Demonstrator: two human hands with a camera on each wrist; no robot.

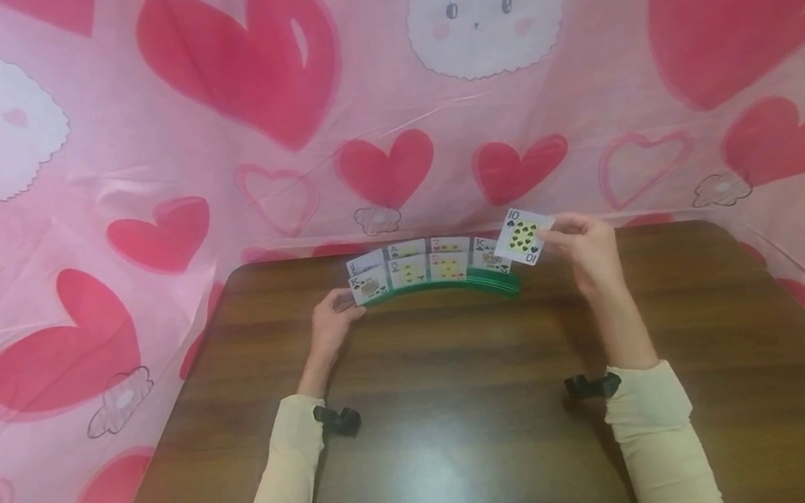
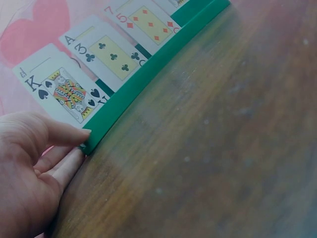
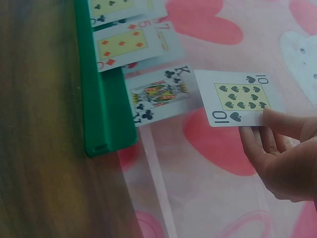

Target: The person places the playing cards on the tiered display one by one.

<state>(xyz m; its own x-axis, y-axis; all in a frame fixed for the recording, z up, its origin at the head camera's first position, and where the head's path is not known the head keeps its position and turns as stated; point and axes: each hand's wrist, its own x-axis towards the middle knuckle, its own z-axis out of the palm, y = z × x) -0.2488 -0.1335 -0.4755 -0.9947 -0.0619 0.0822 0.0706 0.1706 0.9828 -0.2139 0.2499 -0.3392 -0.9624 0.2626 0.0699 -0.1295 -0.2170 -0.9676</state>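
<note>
A curved green card holder [image 1: 495,282] stands on the table with playing cards upright in two rows. My left hand [image 1: 330,323] pinches its left end, the thumb tip at the green edge beside the king of spades [image 2: 69,96]. Farther along the front row are the three of clubs [image 2: 109,57] and the five of diamonds [image 2: 147,25]. A king of clubs [image 3: 159,95] stands in the rear row near the right end. My right hand [image 1: 593,255] pinches the ten of spades [image 3: 240,96] by its edge, raised beside that king and overlapping its corner in the head view.
The brown wooden table [image 1: 428,377] ends at the back against a pink cloth [image 1: 381,93] printed with hearts. Behind the front cards, an ace [image 1: 405,249] and a seven [image 1: 449,244] show their tops. Black wrist mounts [image 1: 338,421] sit on both sleeves.
</note>
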